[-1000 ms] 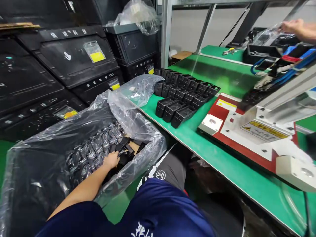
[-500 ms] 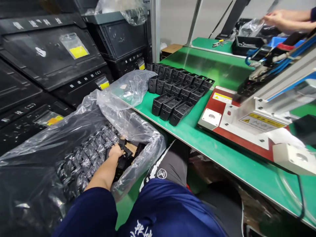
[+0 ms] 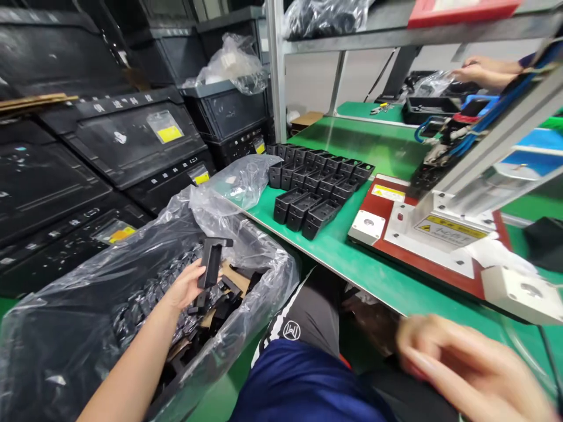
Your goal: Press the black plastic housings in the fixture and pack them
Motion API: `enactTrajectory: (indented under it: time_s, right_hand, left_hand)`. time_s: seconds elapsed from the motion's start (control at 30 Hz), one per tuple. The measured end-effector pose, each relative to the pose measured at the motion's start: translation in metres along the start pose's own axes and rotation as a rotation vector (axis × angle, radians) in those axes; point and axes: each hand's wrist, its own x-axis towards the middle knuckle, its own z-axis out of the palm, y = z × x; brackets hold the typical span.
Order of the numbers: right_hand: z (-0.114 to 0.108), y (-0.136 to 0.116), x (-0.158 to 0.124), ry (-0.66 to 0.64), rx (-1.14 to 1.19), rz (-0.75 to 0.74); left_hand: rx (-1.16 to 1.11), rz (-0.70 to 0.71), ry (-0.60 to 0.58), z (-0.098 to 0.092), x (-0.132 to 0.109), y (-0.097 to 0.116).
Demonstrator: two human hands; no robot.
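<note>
My left hand (image 3: 187,285) grips a black plastic housing (image 3: 212,262), long and trough-shaped, tilted above a plastic-lined bin (image 3: 281,266). Beneath it in the bin lie many more black parts (image 3: 147,299), partly under clear film, with bits of brown cardboard among them. At the lower right my right hand (image 3: 466,357) hangs in front of the bench edge, its fingers curled and blurred; whether anything is in them cannot be made out. On the green bench (image 3: 338,252), similar black housings (image 3: 303,210) stand in rows, open side up.
A press machine (image 3: 440,234) on a red base, with white button boxes, stands on the right of the bench. Black crates (image 3: 127,140) are stacked at left. A metal post (image 3: 276,76) rises by the bench corner. Another person's hands (image 3: 475,71) work at the far bench.
My left hand has come up out of the bin with a black housing in it. My right hand has entered at the lower right. The view has tilted upward.
</note>
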Motion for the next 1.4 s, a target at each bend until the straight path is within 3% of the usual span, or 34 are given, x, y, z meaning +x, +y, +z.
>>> enactTrajectory:
  time_s: [0.07, 0.17, 0.3, 0.33, 0.4, 0.53, 0.67, 0.73, 0.83, 0.97, 1.1, 1.27, 1.4]
  right_hand:
    - [0.018, -0.004, 0.013, -0.203, 0.116, 0.018]
    - [0.037, -0.005, 0.021, -0.121, 0.28, 0.09]
    - [0.029, 0.01, 0.008, -0.073, 0.357, 0.097]
    - [0.023, 0.015, 0.003, -0.052, 0.336, 0.101]
    - [0.009, 0.025, -0.009, 0.041, 0.303, 0.117]
    - [-0.018, 0.034, -0.019, 0.26, 0.366, 0.162]
    - [-0.031, 0.031, -0.016, 0.24, 0.763, 0.342]
    - [-0.033, 0.031, -0.015, 0.229, 1.008, 0.402]
    - [-0.033, 0.039, -0.016, 0.226, 1.218, 0.417]
    - [-0.03, 0.054, -0.019, 0.311, 1.354, 0.459]
    - [-0.025, 0.065, -0.02, 0.31, 1.491, 0.677]
    - [-0.018, 0.069, -0.021, 0.3, 1.525, 0.751]
    - [-0.013, 0.07, -0.022, 0.306, 1.562, 0.741]
  left_hand:
    - [-0.011, 0.087, -0.162, 0.036, -0.004, 0.029]
    - [0.051, 0.205, -0.482, 0.114, -0.008, 0.065]
    - [0.385, 0.669, -0.881, 0.22, -0.02, 0.092]
    - [0.434, 0.766, -0.915, 0.241, -0.023, 0.095]
    - [0.404, 0.806, -0.913, 0.276, -0.026, 0.097]
    - [0.176, 0.615, -0.869, 0.323, -0.028, 0.102]
    - [0.235, 0.445, -0.875, 0.341, -0.037, 0.107]
    - [0.209, 0.263, -0.952, 0.342, -0.046, 0.103]
    - [-0.011, -0.084, -0.995, 0.341, -0.064, 0.087]
    - [-0.251, -0.342, -0.981, 0.339, -0.098, 0.067]
    - [-0.345, -0.538, -1.024, 0.34, -0.124, 0.072]
    - [-0.451, -0.836, -0.995, 0.341, -0.132, 0.094]
    - [-0.555, -0.935, -0.93, 0.34, -0.131, 0.099]
